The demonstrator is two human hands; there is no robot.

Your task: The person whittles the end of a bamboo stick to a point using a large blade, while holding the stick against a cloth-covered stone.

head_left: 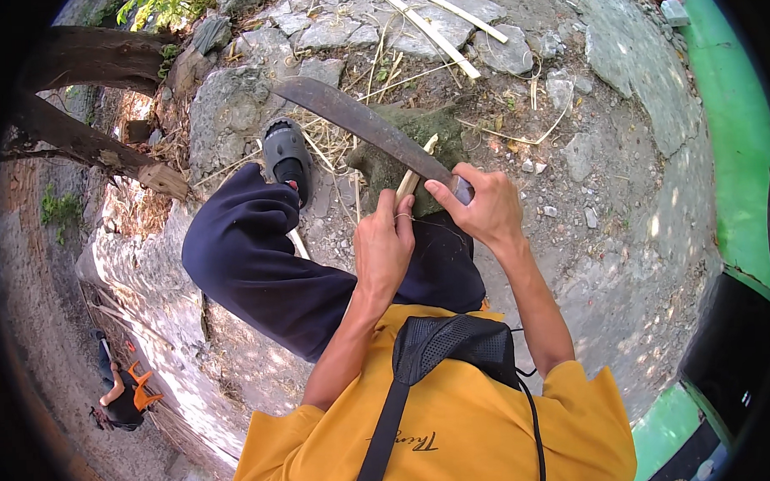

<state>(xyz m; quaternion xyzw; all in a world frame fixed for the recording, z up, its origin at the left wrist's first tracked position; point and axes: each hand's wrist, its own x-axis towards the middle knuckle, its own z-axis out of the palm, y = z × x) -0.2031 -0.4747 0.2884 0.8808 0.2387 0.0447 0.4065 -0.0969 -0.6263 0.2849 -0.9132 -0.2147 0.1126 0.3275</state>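
Note:
My right hand (487,205) is closed round the grip of a machete (360,121), its thumb laid along the top near the blade. The long, dark, curved blade slants up and to the left, its tip above my shoe. In my left hand (383,247), fingers wrapped round it, is a pale wooden strip (410,182). The blade crosses this strip just beyond my left fingertips, and the strip's pointed end shows past the blade. Behind both hands sits a greenish, rough stone (445,132). A thin loose fibre hangs by my left hand.
Long pale strips (433,33) lie on broken stone slabs ahead, with shavings and fibres scattered about. My left foot wears a grey clog (286,159). Wooden beams (93,140) stand at the left. A person (121,398) sits far left by an orange chair (142,389). A green surface (738,143) runs along the right.

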